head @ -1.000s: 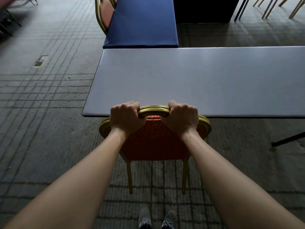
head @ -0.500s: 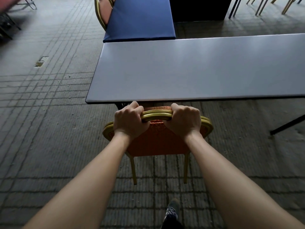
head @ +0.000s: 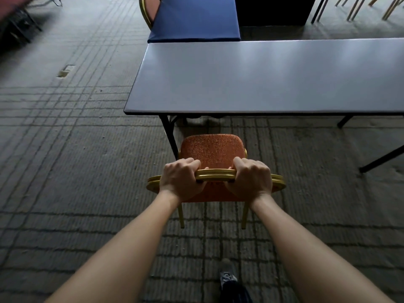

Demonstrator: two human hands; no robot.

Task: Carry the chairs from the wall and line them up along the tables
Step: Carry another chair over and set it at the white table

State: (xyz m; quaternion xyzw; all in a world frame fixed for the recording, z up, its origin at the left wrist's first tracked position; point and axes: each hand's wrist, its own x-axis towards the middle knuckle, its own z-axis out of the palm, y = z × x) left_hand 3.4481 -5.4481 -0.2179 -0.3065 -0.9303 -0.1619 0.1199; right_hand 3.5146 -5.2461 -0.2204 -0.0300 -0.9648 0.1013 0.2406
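A chair [head: 211, 149] with a gold metal frame and orange patterned seat stands in front of me, a short way back from the near edge of the grey table [head: 262, 79]. My left hand [head: 180, 180] and my right hand [head: 251, 179] both grip the gold top rail of its backrest, side by side. The seat's front edge sits just short of the table's black left leg. The chair's front legs are hidden under the seat.
A blue table [head: 194, 18] butts against the grey table's far left end, with another gold-framed chair [head: 146, 9] beside it. More chair legs [head: 358, 7] show at the top right. Open ridged concrete floor lies to the left. My shoe [head: 227, 274] is below.
The chair has come back from under the table edge toward me; its whole seat now shows. Both hands keep their grip on the backrest.
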